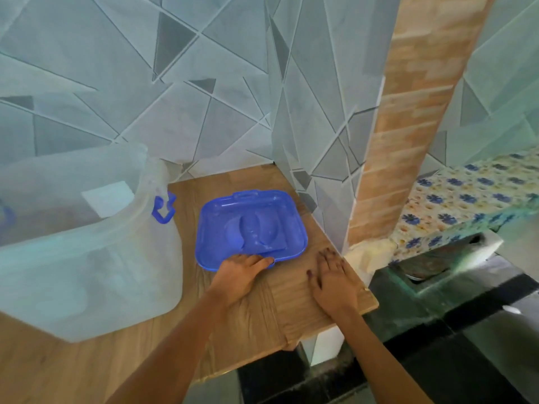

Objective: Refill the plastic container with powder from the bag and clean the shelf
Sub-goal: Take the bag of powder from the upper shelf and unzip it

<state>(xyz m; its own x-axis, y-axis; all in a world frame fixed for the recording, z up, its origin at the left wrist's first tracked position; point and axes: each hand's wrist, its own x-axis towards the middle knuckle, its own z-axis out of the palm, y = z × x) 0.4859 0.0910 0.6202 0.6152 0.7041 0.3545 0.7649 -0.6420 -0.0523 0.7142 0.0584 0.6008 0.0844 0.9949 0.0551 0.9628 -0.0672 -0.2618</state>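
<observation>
A large translucent plastic container (87, 243) with blue latches stands open on the wooden shelf (280, 310) at the left. Its blue lid (250, 228) lies upside down on the shelf to the right of it, with traces of white powder inside. My left hand (239, 272) grips the lid's near edge, fingers curled over the rim. My right hand (332, 275) lies flat, palm down, on the shelf just right of the lid. No powder bag is in view.
Patterned grey tiled walls (204, 83) close in the shelf at the back and right. A wooden post (408, 126) rises past the shelf's right corner. Beyond it is a floral blue-and-yellow surface (466, 199) and a dark counter (437, 301) below.
</observation>
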